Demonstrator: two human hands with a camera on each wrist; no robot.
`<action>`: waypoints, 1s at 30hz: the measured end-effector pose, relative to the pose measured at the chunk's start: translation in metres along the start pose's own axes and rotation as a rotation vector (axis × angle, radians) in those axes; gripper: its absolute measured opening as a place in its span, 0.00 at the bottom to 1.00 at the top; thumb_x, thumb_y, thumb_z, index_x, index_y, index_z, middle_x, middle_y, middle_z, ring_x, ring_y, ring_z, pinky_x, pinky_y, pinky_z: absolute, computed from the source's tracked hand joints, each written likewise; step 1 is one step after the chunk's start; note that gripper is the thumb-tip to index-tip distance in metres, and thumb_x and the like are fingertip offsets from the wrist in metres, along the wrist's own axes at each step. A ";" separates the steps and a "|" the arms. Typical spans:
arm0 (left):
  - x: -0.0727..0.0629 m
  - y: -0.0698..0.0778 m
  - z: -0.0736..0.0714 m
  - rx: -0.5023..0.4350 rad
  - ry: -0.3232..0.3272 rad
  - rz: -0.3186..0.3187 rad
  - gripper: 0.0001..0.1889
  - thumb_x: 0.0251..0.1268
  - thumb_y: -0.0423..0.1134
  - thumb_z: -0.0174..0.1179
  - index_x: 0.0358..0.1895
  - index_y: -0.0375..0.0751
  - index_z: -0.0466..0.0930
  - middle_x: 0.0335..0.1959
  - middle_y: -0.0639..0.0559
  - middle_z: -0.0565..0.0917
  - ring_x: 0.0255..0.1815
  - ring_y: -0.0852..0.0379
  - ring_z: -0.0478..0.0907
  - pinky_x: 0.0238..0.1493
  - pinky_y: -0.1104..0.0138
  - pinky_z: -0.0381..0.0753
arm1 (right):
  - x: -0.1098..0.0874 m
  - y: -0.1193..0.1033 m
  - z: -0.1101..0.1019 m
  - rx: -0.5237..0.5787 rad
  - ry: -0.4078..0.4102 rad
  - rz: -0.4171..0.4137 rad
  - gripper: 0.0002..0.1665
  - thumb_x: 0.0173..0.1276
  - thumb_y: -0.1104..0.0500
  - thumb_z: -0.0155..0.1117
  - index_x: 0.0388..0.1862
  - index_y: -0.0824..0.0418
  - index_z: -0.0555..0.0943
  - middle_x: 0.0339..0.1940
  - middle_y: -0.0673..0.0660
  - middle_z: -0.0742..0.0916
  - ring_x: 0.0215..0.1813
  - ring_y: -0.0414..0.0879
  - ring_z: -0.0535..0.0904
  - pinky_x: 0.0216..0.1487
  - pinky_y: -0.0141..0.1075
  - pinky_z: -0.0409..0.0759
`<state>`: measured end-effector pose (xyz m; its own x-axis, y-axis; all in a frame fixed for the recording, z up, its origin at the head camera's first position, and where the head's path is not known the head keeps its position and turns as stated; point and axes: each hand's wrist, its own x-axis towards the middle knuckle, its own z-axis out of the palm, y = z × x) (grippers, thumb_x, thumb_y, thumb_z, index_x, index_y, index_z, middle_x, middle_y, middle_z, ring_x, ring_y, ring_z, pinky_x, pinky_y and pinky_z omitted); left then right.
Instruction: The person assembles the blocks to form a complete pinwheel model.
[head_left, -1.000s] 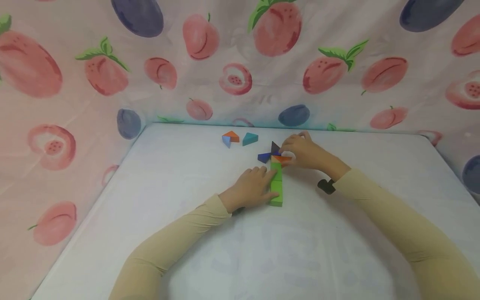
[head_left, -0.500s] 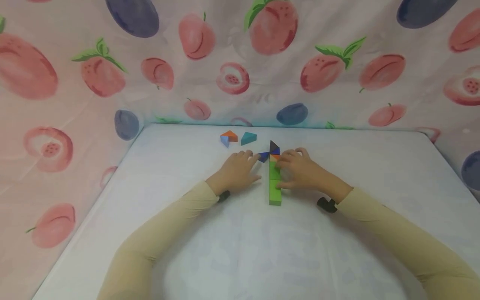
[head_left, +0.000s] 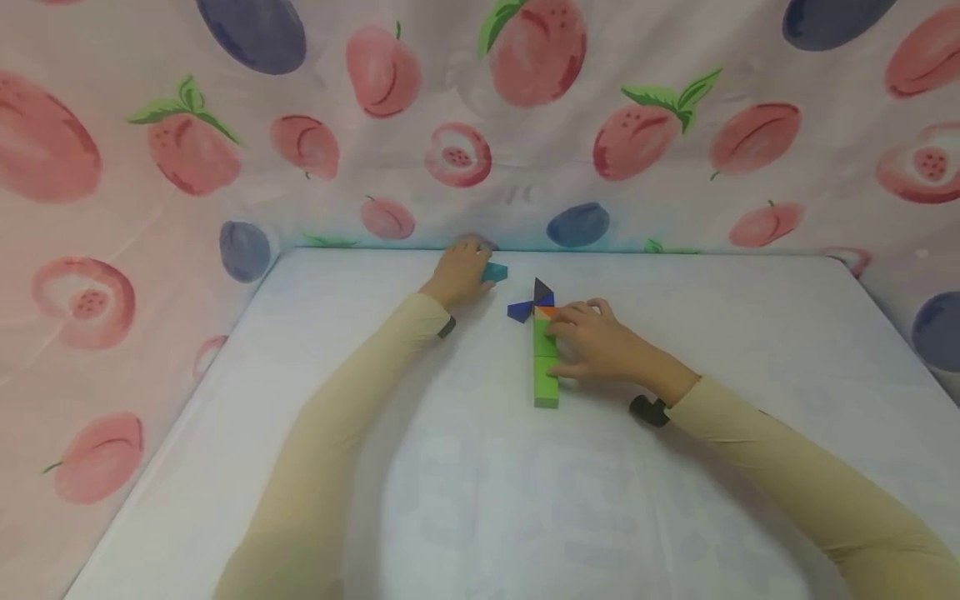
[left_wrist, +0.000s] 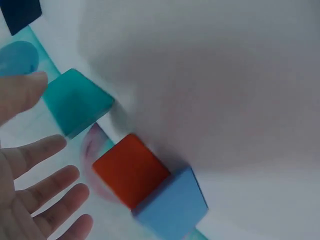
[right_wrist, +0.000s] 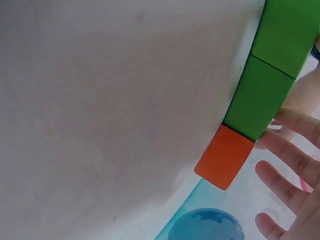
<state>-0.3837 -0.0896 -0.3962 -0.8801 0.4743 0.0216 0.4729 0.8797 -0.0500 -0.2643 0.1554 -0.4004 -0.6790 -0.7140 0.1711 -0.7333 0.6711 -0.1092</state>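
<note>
My left hand (head_left: 461, 271) reaches to the far side of the table, its thumb and fingers spread beside a teal block (head_left: 495, 272). In the left wrist view the teal block (left_wrist: 77, 102) lies between thumb and forefinger, with no clear grip. Close to these fingers are an orange block (left_wrist: 131, 170) and a light blue block (left_wrist: 172, 205), hidden under the hand in the head view. My right hand (head_left: 600, 342) rests along the right side of two green blocks (head_left: 545, 379) laid end to end. Its extended fingers (right_wrist: 287, 145) touch their edge.
Above the green blocks sits an orange-and-pale piece (head_left: 546, 313). Dark blue pieces (head_left: 520, 312) and a dark triangular piece (head_left: 542, 291) fan out from there. Behind the white table (head_left: 450, 500) hangs a fruit-printed cloth (head_left: 525, 167).
My left hand has left the green blocks, passed by the dark blue piece and reached the teal block at the back. My right hand has come down from the orange piece to the green blocks.
</note>
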 end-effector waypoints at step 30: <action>-0.060 0.023 -0.001 0.003 -0.008 0.186 0.18 0.58 0.47 0.64 0.49 0.41 0.81 0.56 0.43 0.75 0.57 0.46 0.71 0.62 0.58 0.70 | -0.001 0.000 0.000 0.014 -0.034 0.025 0.32 0.54 0.37 0.68 0.49 0.57 0.79 0.52 0.55 0.79 0.61 0.54 0.70 0.61 0.57 0.60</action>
<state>-0.3203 -0.0977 -0.3973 -0.7776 0.6287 0.0038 0.6276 0.7766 -0.0549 -0.2640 0.1560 -0.4009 -0.6980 -0.7034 0.1345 -0.7161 0.6864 -0.1266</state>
